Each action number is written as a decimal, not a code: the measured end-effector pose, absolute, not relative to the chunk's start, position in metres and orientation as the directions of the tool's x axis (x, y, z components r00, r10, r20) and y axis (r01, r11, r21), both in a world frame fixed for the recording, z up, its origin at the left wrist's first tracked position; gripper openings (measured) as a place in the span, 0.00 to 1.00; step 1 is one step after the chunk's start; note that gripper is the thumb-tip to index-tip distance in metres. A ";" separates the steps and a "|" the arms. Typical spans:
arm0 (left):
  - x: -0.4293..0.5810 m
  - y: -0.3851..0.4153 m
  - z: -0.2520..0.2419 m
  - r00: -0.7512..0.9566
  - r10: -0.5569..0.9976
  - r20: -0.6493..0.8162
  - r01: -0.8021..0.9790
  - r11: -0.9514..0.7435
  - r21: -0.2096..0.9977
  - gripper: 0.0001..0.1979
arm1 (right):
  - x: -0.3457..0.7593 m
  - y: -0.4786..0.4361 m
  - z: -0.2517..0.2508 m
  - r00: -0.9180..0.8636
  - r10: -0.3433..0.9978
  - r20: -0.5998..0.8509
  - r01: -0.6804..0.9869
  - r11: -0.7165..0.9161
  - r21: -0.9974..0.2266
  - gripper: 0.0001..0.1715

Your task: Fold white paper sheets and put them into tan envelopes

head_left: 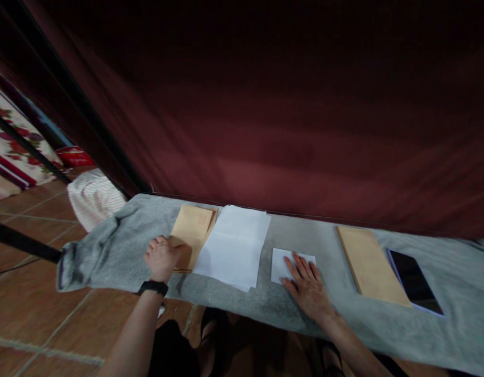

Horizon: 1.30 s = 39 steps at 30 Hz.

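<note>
My left hand, with a black watch on the wrist, rests with curled fingers on the near end of a stack of brown envelopes at the left of the grey cloth-covered surface. Whether it grips them I cannot make out. My right hand lies flat, fingers stretched out, on a small folded white paper. Between the hands lies a stack of white sheets.
A second pile of brown envelopes and a dark phone lie to the right. A dark red curtain hangs right behind the surface. A striped white bundle sits on the tiled floor at the left.
</note>
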<state>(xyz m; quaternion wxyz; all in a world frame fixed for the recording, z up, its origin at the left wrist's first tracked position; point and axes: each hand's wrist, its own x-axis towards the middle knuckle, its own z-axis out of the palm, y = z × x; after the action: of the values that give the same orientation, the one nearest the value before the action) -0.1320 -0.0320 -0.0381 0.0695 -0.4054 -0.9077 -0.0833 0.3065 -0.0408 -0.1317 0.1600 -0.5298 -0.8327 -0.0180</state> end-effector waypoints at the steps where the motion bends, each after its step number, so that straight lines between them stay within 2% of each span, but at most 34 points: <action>1: -0.133 -0.032 -0.034 -0.669 0.714 0.206 0.741 0.663 0.111 0.30 | 0.306 -0.041 -0.131 -0.389 0.876 0.286 0.887 0.440 -0.140 0.35; 3: -0.134 -0.033 -0.023 -0.705 0.674 0.219 0.709 0.671 0.217 0.24 | 0.306 -0.041 -0.131 -0.392 0.874 0.287 0.885 0.443 -0.141 0.35; 5: -0.134 -0.033 -0.010 -0.751 0.602 0.271 0.657 0.640 0.398 0.19 | 0.305 -0.042 -0.131 -0.389 0.875 0.287 0.886 0.441 -0.144 0.35; 7: -0.127 -0.029 0.001 -0.776 0.511 0.370 0.620 0.508 0.598 0.17 | 0.305 -0.043 -0.131 -0.384 0.879 0.281 0.887 0.436 -0.153 0.34; 9: -0.111 -0.022 0.006 -0.797 0.439 0.414 0.558 0.276 0.783 0.15 | 0.304 -0.042 -0.130 -0.375 0.887 0.267 0.886 0.428 -0.179 0.34; 11: -0.082 -0.013 0.002 -0.843 0.472 0.257 0.308 0.032 0.951 0.11 | 0.304 -0.040 -0.126 -0.359 0.900 0.245 0.877 0.415 -0.240 0.32; 12: -0.063 -0.009 -0.003 -0.811 0.570 0.131 0.119 -0.059 0.991 0.09 | 0.304 -0.039 -0.122 -0.343 0.910 0.232 0.866 0.402 -0.297 0.30; 14: -0.020 -0.004 -0.017 -0.567 0.821 -0.067 -0.198 -0.057 0.979 0.07 | 0.302 -0.036 -0.112 -0.288 0.936 0.201 0.809 0.350 -0.473 0.29; 16: 0.027 -0.004 -0.030 -0.377 0.902 -0.209 -0.383 0.053 0.922 0.08 | 0.299 -0.034 -0.098 -0.209 0.966 0.152 0.649 0.253 -0.718 0.31; 18: 0.068 -0.009 -0.040 -0.233 0.940 -0.247 -0.518 0.095 0.850 0.13 | 0.294 -0.034 -0.083 -0.148 0.987 0.056 0.363 0.107 -0.926 0.32; 19: 0.084 -0.012 -0.043 -0.179 0.951 -0.254 -0.567 0.111 0.816 0.16 | 0.292 -0.034 -0.078 -0.148 0.989 0.012 0.187 0.040 -0.982 0.31; 20: 0.097 -0.015 -0.045 -0.155 0.957 -0.245 -0.599 0.106 0.793 0.18 | 0.289 -0.033 -0.073 -0.156 0.988 -0.012 0.025 -0.008 -1.000 0.29; 22: 0.115 -0.017 -0.048 -0.116 0.965 -0.235 -0.643 0.107 0.758 0.21 | 0.285 -0.031 -0.068 -0.125 0.992 -0.036 -0.198 -0.060 -0.978 0.29; 24: 0.122 -0.015 -0.051 -0.082 0.964 -0.251 -0.670 0.133 0.731 0.21 | 0.286 -0.029 -0.067 -0.102 0.989 -0.111 -0.328 -0.138 -0.935 0.27; 27: 0.124 -0.009 -0.054 -0.030 0.947 -0.321 -0.696 0.211 0.686 0.17 | 0.292 -0.025 -0.066 -0.138 0.976 -0.168 -0.435 -0.212 -0.875 0.22; 30: 0.126 -0.006 -0.054 0.012 0.941 -0.337 -0.702 0.248 0.668 0.16 | 0.299 -0.023 -0.064 -0.176 0.969 -0.175 -0.471 -0.239 -0.849 0.21; 33: 0.130 -0.009 -0.051 0.057 0.949 -0.312 -0.667 0.268 0.695 0.19 | 0.303 -0.021 -0.066 -0.121 0.975 -0.186 -0.476 -0.221 -0.851 0.24; 36: 0.135 -0.014 -0.047 0.123 0.952 -0.282 -0.593 0.298 0.748 0.23 | 0.306 -0.014 -0.071 -0.053 0.986 -0.158 -0.417 -0.166 -0.894 0.24; 39: 0.138 -0.019 -0.045 0.131 0.961 -0.245 -0.542 0.277 0.794 0.26 | 0.312 -0.004 -0.074 0.017 0.998 -0.061 -0.320 -0.052 -0.946 0.18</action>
<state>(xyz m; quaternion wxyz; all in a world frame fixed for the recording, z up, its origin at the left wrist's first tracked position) 0.1384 -0.0186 -0.0452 -0.7007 -0.2727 -0.3838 -0.5360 0.3120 -0.0041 -0.0739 0.5666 -0.4332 -0.3911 0.5817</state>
